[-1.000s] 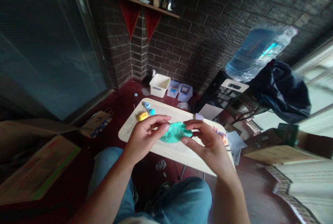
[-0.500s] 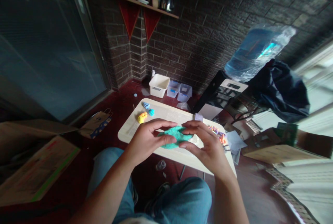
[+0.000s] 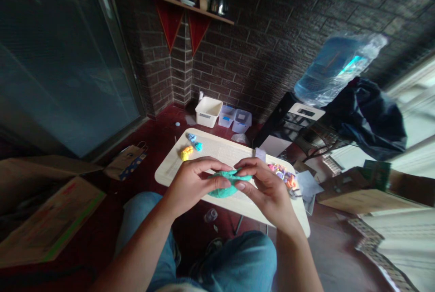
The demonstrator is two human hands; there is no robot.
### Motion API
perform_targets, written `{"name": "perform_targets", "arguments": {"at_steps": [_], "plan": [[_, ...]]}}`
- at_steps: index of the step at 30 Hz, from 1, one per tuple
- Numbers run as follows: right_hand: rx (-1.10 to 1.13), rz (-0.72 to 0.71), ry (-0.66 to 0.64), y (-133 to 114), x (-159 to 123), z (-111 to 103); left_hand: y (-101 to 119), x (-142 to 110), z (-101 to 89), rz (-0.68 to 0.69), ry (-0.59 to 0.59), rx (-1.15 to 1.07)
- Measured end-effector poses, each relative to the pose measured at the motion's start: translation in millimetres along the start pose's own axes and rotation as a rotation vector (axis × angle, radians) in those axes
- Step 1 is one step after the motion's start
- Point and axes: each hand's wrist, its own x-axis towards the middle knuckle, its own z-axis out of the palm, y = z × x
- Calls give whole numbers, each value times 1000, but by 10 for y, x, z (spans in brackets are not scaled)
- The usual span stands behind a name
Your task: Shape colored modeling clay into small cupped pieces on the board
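Observation:
A flattened piece of green modelling clay is held above the near side of a small white table. My left hand grips its left side, thumb on the near face and fingers behind. My right hand pinches the right edge between thumb and fingers, and the clay bends up there. On the table's far left lie a yellow clay lump, a turquoise lump and a blue lump. Several small colourful clay pieces sit at the right, partly behind my right hand.
A white bin and translucent blue boxes stand on the floor beyond the table. At right is a water dispenser with a wrapped bottle. Cardboard boxes lie at left, and a clear plastic cup is on the floor below.
My right thumb and fingers have closed together on the clay's right edge, folding it. The clay now shows less of its flat face. My left hand has hardly moved.

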Motion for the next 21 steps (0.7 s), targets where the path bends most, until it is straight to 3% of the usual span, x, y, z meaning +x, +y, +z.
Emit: {"name": "perform_targets", "arguments": {"at_steps": [6, 14, 21], "plan": [[-38, -24, 5, -20, 2, -52, 2, -35, -7, -92, -11, -121], [24, -24, -60, -65, -7, -93, 34, -71, -4, 40, 9, -31], [-8, -135, -62, -97, 12, -72, 74, -80, -2, 155, 17, 50]]}}
